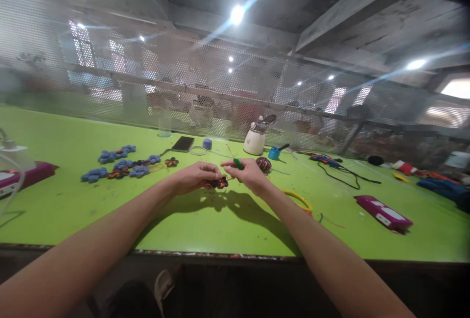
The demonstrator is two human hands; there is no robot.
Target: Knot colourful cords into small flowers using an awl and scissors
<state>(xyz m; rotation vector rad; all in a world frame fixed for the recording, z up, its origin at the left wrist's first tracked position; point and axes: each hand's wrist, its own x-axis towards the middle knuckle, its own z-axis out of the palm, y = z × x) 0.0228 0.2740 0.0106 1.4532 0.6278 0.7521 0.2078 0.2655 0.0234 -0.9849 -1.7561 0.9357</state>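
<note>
My left hand (194,178) pinches a small dark-and-orange crocheted flower (221,182) just above the green table. Close beside it, my right hand (252,177) is closed around a crochet hook with a green handle (238,163), its tip pointing up and to the left. A thin strand of yarn runs between the flower and my right fingers. Behind my right hand lies a ball of multicoloured dark yarn (263,164). To the left of my hands are several blue crocheted flowers (94,175) and a loose dark-and-orange flower (171,162).
Further back stand a phone (182,144), a blue yarn ball (207,143), a cream jug (254,139) and a small blue pot (273,153). A yellow ring (299,199) lies by my right forearm. Purple power strips (384,213) rest at both sides. Perforated metal screening (227,87) rises behind.
</note>
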